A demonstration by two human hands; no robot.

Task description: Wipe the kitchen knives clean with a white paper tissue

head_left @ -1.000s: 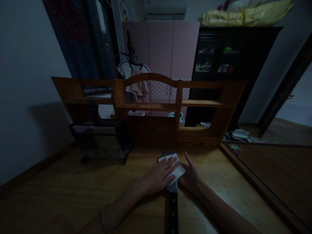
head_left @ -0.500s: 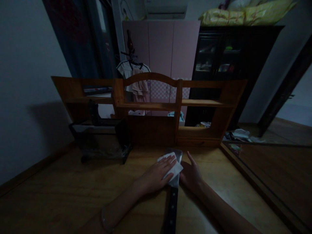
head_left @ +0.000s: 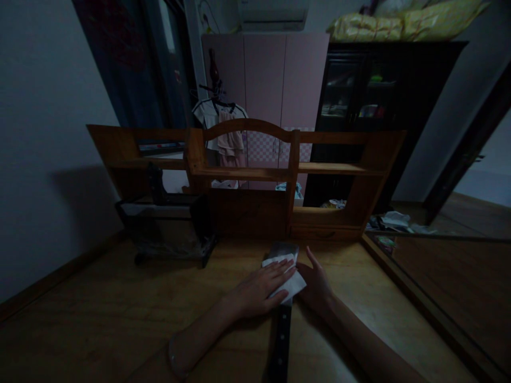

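Observation:
A cleaver [head_left: 281, 340] lies on the wooden tabletop, its black riveted handle pointing toward me and its wide metal blade [head_left: 285, 249] away. My left hand [head_left: 265, 290] presses a white tissue [head_left: 294, 284] against the blade, fingers laid over it and thumb at the lower side. Most of the blade is covered by the tissue and hand. At the blade's right edge is my right hand [head_left: 315, 284], thumb raised and spread apart. Its fingertips reach toward the blade and are partly hidden, so I cannot tell whether they support it from below.
Behind the hands stands a wooden shelf unit [head_left: 247, 173] along the table's back. A dark boxy object with a clear wrapping [head_left: 163, 229] sits at left. The table's raised right edge [head_left: 415, 298] runs toward me. Pink and dark cabinets [head_left: 263, 80] stand farther back.
My left hand has slid the tissue a little to the right across the blade, showing more of the blade's far left corner. My right hand stays in nearly the same place.

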